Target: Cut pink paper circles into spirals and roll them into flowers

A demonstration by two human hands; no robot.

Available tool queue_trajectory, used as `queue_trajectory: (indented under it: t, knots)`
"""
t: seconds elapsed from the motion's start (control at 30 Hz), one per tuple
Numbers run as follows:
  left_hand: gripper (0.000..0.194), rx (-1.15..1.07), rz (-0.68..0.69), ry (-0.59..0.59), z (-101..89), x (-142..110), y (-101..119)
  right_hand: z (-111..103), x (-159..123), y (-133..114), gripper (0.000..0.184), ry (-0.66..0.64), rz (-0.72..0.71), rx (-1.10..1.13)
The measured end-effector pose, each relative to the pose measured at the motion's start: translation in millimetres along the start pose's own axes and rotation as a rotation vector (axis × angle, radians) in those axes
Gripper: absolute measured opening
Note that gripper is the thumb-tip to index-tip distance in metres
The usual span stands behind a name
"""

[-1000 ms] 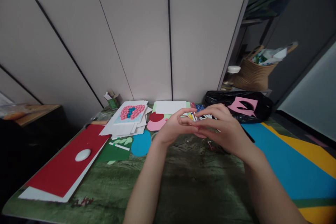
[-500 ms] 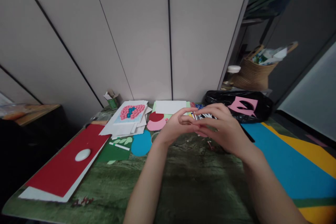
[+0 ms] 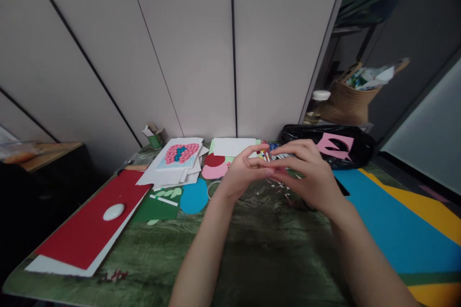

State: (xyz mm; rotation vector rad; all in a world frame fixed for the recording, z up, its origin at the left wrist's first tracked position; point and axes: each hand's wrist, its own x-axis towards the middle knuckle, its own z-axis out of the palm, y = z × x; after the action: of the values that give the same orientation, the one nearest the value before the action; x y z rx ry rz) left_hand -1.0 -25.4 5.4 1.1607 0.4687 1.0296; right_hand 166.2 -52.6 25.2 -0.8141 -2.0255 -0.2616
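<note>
My left hand (image 3: 243, 171) and my right hand (image 3: 306, 170) are raised over the middle of the table, palms facing each other. Their curved fingers meet at the tips, leaving gaps between the fingers. Whatever is pinched where the fingertips meet is hidden or too small to name. Behind the fingers lie several markers (image 3: 265, 156), partly covered. Left of my left wrist are a blue paper shape (image 3: 193, 197) and a roll of tape (image 3: 212, 189). Farther back is a picture of a heart made of pink and blue balls (image 3: 182, 153), on white sheets.
Red paper (image 3: 90, 230) with a white oval object (image 3: 114, 212) lies left, beside green paper (image 3: 158, 210) and a white stick (image 3: 164, 200). Large blue paper (image 3: 399, 225) over yellow covers the right. A black bag (image 3: 363, 146) with a pink cutout (image 3: 336, 145) stands behind, below a woven basket (image 3: 349, 103).
My fingers shift slightly against each other, and a pink patch beneath them no longer shows. Both hands stay in nearly the same place; the things on the table have not moved.
</note>
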Motion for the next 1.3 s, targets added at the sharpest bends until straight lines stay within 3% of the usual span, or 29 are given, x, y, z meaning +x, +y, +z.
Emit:
queue_trajectory:
  t: [0.27, 0.47, 0.57, 0.73, 1.0, 1.3]
  knots:
    - [0.063, 0.252, -0.083, -0.191, -14.8, -7.4, 7.8, -8.8, -2.1, -1.4, 0.017, -0.243, -0.041, 0.095]
    - [0.061, 0.462, -0.113, -0.252, -20.3, -9.7, 12.0, -8.7, -2.7, -3.6, 0.022, -0.389, -0.031, 0.096]
    - [0.059, 0.403, -0.090, -0.213, -18.9, -7.6, 9.7, -7.9, -2.9, -0.7, 0.020, -0.327, -0.045, 0.078]
    - [0.055, 0.126, -0.025, -0.064, -6.3, -1.8, 2.2, -4.2, -2.9, 4.7, 0.012, -0.121, -0.043, -0.006]
    - [0.050, -0.225, 0.046, 0.057, 15.9, 0.8, -8.5, 7.3, -2.9, 0.6, 0.012, 0.177, -0.027, -0.146]
    - [0.059, -0.007, 0.014, -0.030, -1.8, -3.3, 3.7, -5.3, -3.3, 1.7, 0.016, -0.017, -0.070, -0.034]
